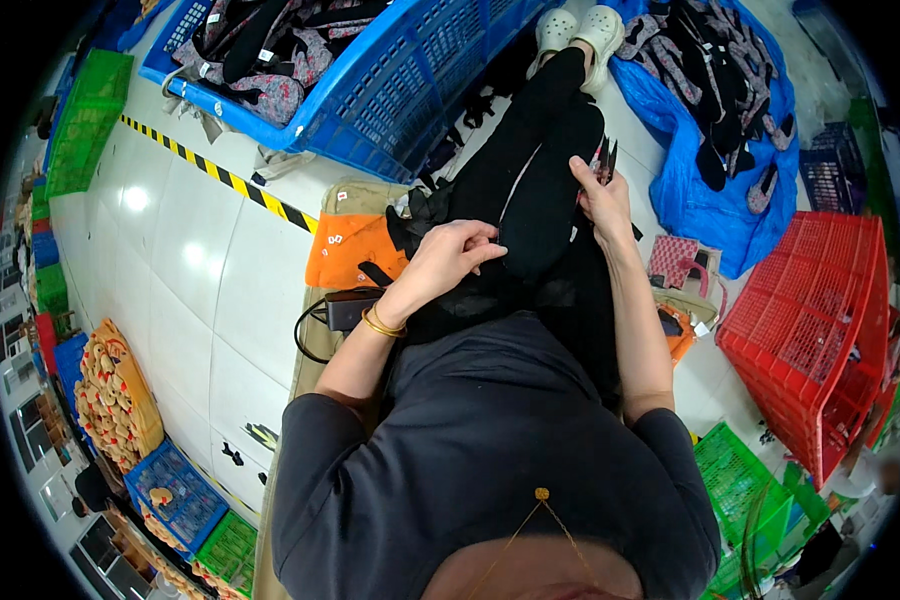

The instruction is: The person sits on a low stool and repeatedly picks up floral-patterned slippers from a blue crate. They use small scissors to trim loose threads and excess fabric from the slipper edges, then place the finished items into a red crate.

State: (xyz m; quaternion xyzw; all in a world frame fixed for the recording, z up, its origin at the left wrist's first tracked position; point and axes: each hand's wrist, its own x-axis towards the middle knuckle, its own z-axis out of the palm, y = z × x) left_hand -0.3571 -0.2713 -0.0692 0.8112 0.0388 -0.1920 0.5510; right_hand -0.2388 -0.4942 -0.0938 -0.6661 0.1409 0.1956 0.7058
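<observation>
Across my lap lies a long black fabric piece (542, 225) with a rounded end, hard to part from my black trousers. Thumb and fingertips of my left hand (448, 262) pinch at its left edge near the rounded end. On the other side, my right hand (606, 200) is closed around dark thread snips (608, 158), whose pointed blades stick up past the fingers. Whether the right fingers also grip cloth is hidden. An orange sheet (355, 250) with small white labels lies left of my lap, beside a black box-shaped item (352, 308) with a cable.
Ahead on the left, a large blue crate (370, 110) holds patterned and black fabric pieces. Similar pieces lie on a blue plastic sheet (675, 215) at the right. A red crate (805, 320) stands nearer on that side. Yellow-black tape (215, 172) crosses the floor.
</observation>
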